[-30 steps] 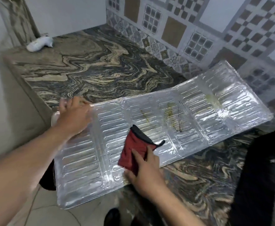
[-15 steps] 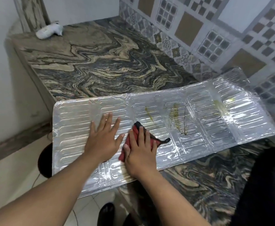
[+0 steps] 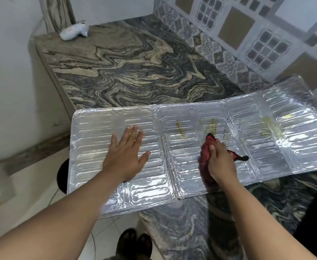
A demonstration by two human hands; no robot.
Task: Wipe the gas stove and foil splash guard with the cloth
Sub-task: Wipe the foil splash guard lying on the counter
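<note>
Red cloth (image 3: 206, 151) gripped in our right hand (image 3: 220, 162), left hand (image 3: 125, 158) flat w/ fingers (image 3: 133, 132) spread on foil splash guard (image 3: 257, 147); yellow stains (image 3: 212, 126) lie just beyond the cloth, nearer the right.

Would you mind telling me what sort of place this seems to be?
Probably a home kitchen: a marbled stone counter against a patterned tiled wall, with a grease-streaked foil splash guard laid flat across the counter.
</note>
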